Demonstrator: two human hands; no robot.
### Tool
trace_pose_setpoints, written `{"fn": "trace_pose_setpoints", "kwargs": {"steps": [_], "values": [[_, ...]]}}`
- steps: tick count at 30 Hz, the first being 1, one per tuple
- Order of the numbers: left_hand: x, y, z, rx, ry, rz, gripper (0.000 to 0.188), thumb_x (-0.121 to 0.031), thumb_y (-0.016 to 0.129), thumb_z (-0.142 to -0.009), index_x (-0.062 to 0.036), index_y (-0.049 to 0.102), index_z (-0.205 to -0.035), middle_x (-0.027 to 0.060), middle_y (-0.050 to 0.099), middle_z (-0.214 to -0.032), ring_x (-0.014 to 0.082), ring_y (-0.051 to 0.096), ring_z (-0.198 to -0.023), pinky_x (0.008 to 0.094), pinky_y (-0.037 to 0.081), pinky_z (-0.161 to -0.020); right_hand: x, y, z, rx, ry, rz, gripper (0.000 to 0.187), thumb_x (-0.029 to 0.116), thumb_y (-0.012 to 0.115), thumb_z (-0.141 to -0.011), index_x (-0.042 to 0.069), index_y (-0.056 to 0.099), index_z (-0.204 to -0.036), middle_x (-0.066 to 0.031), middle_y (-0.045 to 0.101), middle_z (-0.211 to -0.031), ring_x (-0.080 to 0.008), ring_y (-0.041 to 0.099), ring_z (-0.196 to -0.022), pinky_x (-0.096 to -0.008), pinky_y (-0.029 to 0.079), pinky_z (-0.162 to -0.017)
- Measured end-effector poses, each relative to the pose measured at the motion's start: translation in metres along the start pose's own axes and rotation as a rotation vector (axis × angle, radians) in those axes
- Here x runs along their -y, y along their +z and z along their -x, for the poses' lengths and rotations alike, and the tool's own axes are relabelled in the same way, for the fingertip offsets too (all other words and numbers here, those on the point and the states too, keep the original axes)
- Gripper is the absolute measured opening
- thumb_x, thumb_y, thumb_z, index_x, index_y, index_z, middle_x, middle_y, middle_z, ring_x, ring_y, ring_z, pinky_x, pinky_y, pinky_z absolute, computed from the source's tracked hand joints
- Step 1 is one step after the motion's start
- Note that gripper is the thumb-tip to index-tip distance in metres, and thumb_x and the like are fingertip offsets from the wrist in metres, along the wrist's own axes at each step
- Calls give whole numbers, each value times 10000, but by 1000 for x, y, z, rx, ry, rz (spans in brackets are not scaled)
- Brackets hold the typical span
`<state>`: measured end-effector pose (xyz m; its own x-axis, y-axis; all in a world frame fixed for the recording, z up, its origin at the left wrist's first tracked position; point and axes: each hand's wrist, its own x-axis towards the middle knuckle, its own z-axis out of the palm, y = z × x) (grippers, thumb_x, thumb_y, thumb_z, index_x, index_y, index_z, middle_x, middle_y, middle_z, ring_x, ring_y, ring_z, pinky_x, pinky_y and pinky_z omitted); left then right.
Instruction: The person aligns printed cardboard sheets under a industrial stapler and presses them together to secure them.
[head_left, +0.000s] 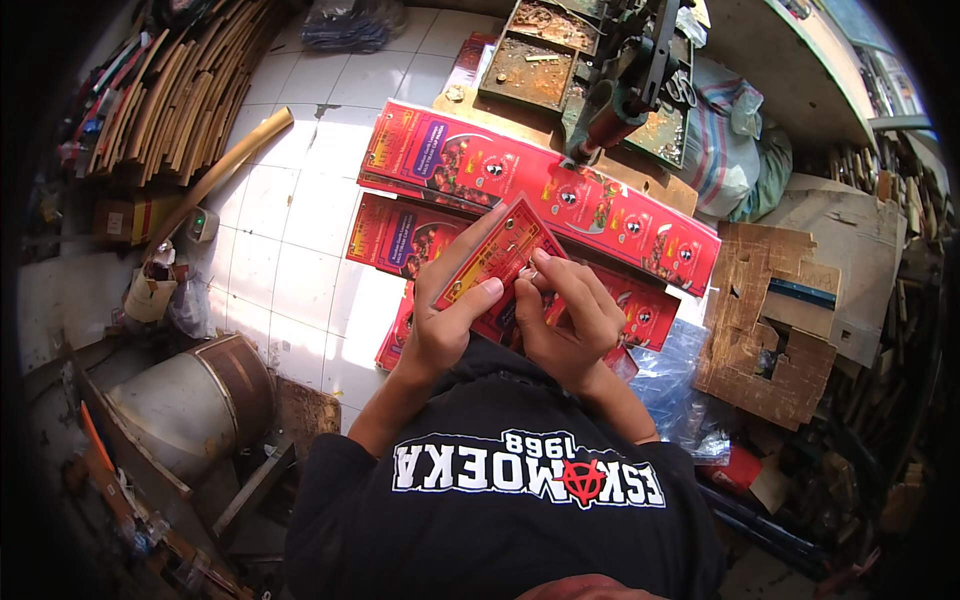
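Note:
A red printed sleeve or card [508, 248] with yellow panels is held up in front of my chest, tilted. My left hand [447, 318] grips its left side, thumb on the face and fingers behind. At its right edge, my right hand [575, 325] is closed in a pinch, with a small pale bit at the fingertips that is too small to name. Beyond my hands lies a long stack of red printed sheets [460, 160]. A second stack of similar sheets [395, 235] lies nearer, partly hidden by my hands and the held piece.
A bench machine with a red cylinder [612, 122] stands at the far side, beside metal trays [530, 78] of scraps. Cut cardboard [735, 300] and clear plastic [670, 385] lie on the right. At left are a drum [180, 405], a long tube [225, 170] and stacked boards [190, 85].

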<state>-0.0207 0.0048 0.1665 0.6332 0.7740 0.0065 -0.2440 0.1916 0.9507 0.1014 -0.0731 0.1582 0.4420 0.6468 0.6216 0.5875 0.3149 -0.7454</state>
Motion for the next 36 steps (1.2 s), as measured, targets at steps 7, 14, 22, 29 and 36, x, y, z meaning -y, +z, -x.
{"fn": "trace_pose_setpoints", "kwargs": {"steps": [7,14,22,29,36], "values": [[12,-10,-1,2,-25,31,448,-37,512,-834,60,482,-1271,165,633,-1133,197,626,-1037,312,461,-947,-5,1,7,-5,114,-79,372,-89,715,-728,-33,666,-1093,-115,663,-775,-156,645,-648,-261,517,-593],[34,-10,1,-26,16,54,433,-102,562,-959,41,403,-1335,161,584,-1215,183,598,-1088,314,446,-972,-10,5,5,-79,132,-65,370,-85,713,-735,-30,664,-1098,-105,656,-748,-157,642,-656,-261,512,-598],[31,9,-2,43,43,279,657,-317,449,-1018,22,164,-1503,179,413,-1437,209,491,-1254,328,408,-1035,-5,1,-2,-26,89,-13,339,-76,721,-724,-36,674,-1057,-151,690,-840,-217,685,-733,-308,559,-684],[29,6,-1,111,45,238,640,-335,415,-1031,20,173,-1506,155,413,-1451,188,463,-1265,313,383,-1036,4,2,-8,37,-126,73,329,-74,722,-728,-58,660,-1050,-189,685,-866,-283,710,-778,-340,578,-725],[30,4,1,115,40,211,638,-325,424,-1030,18,175,-1507,156,355,-1492,189,442,-1280,314,374,-1040,7,3,-9,44,-144,81,316,-68,730,-735,-64,657,-1043,-179,684,-852,-303,710,-811,-365,586,-743]]}}
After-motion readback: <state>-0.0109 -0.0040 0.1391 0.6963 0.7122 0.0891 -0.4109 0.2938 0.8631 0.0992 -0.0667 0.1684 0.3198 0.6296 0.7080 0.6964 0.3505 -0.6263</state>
